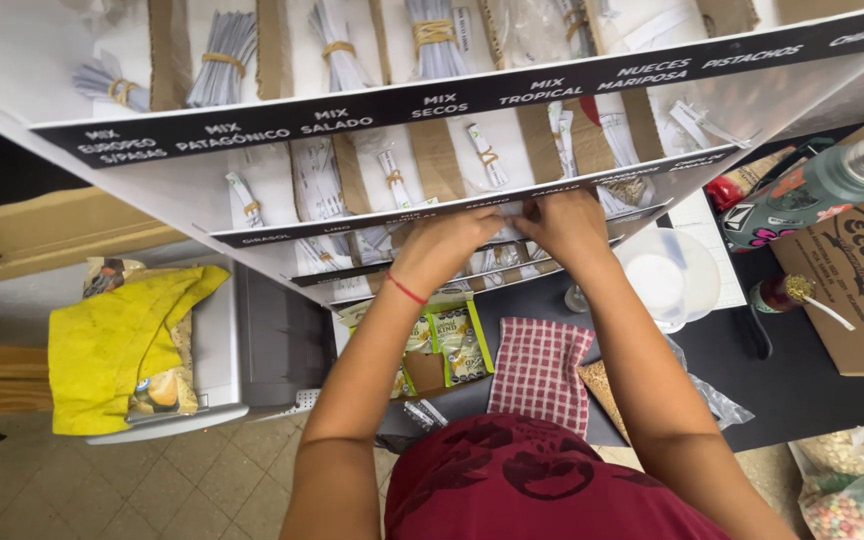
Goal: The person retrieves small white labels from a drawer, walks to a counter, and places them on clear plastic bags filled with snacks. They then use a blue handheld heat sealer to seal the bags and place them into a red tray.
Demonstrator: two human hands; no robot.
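While both hands work at the tiered white label rack [202, 195], the left hand [449, 243] and right hand [564, 222] are closed side by side on a small pale label slip [514, 209] at the lip of its third shelf, fingers curled over it so the exact pinch cannot be told. Risk, as judged: the slip could tear or slide into a neighbouring compartment among the banded label bundles [434, 38], mixing stock. Further hazard: forearms reaching over the red checked cloth [539, 370] and green packets [460, 343] could sweep them off the dark counter [812, 385].
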